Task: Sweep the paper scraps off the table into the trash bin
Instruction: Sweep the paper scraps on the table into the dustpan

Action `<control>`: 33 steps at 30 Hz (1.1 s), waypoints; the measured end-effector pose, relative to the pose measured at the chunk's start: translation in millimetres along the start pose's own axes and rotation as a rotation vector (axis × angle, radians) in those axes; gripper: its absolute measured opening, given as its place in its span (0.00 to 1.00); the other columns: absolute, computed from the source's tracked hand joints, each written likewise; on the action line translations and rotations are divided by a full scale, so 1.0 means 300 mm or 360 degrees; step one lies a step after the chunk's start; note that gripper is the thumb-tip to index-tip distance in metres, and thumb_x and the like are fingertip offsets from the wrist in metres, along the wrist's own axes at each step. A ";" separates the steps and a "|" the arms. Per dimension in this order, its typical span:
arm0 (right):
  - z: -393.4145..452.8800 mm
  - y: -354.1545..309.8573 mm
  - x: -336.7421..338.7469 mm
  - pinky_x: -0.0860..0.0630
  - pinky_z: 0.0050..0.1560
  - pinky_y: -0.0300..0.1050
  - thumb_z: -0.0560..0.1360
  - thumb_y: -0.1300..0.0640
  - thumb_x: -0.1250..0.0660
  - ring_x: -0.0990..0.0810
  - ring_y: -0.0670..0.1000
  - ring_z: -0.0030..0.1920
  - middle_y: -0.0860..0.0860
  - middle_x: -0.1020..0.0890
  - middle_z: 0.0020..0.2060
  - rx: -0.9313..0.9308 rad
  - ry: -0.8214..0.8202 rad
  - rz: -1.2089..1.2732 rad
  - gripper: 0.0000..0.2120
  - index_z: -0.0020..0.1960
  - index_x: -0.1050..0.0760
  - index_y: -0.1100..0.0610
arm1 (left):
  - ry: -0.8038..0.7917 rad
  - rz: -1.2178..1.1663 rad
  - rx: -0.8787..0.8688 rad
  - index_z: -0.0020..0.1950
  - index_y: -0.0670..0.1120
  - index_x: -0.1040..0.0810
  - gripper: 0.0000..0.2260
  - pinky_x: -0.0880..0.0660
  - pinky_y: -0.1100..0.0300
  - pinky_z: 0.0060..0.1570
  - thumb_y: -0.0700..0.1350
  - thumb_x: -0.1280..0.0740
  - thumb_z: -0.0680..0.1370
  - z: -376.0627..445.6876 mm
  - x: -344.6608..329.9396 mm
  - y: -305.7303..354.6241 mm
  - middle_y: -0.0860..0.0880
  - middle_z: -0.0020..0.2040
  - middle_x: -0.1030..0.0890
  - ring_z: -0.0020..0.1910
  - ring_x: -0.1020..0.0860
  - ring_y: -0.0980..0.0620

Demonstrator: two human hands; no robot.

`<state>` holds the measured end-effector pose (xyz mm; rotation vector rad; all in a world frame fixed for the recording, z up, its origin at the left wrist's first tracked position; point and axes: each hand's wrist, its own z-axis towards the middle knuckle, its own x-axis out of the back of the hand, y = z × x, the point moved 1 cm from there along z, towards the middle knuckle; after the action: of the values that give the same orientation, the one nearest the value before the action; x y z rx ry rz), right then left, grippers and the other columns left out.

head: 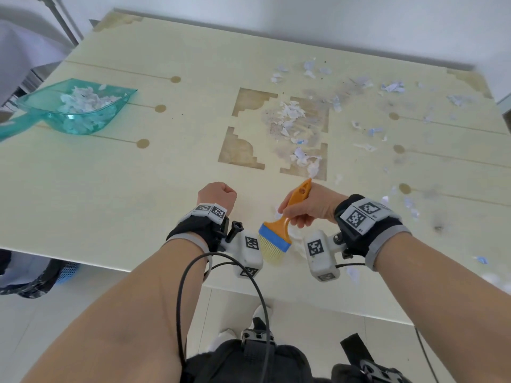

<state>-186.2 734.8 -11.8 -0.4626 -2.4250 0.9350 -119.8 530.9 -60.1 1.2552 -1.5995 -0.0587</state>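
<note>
gripping the orange plastic handle of a blue-banded, pale-bristled brush (279,230) near the worktop's (110,189) near edge, the right hand (309,207) points the bristles toward the person; the left hand (218,194) beside it is clenched, holding nothing; white paper scraps (296,125) litter the centre and right side, more fill a translucent teal dustpan (77,109) at the left edge

I log bright, even, soft-shadowed daylight; wide-angle bowing at the edges; motion blur on the right-hand paper scraps (398,87).
</note>
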 end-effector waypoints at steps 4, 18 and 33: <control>-0.022 0.009 0.051 0.26 0.28 0.35 0.74 0.64 0.32 0.24 0.48 0.27 0.55 0.21 0.30 -0.0035 0.0332 -0.0050 0.03 0.42 0.21 0.58 | -0.0006 0.0003 0.0009 0.48 0.45 0.18 0.08 0.25 0.59 0.49 0.43 0.37 0.77 -0.014 0.015 -0.032 0.47 0.50 0.16 0.51 0.19 0.46; -0.110 0.030 0.054 0.28 0.26 0.35 0.73 0.66 0.31 0.23 0.46 0.24 0.53 0.19 0.27 -0.0011 0.0106 0.0067 0.05 0.41 0.20 0.58 | -0.0065 0.0033 -0.0112 0.48 0.44 0.18 0.08 0.24 0.57 0.50 0.42 0.37 0.77 -0.058 -0.038 0.003 0.46 0.50 0.16 0.51 0.19 0.44; -0.094 0.051 0.273 0.28 0.29 0.36 0.73 0.66 0.32 0.24 0.49 0.29 0.55 0.22 0.28 0.0213 0.0748 -0.0020 0.04 0.45 0.20 0.61 | 0.0003 -0.0001 -0.0045 0.46 0.46 0.18 0.08 0.25 0.59 0.47 0.41 0.38 0.76 -0.067 -0.093 0.079 0.47 0.49 0.16 0.50 0.19 0.45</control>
<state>-235.4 799.1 22.1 -0.5473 -1.9288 0.8631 -124.2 572.2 -56.1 1.2338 -1.5914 -0.0800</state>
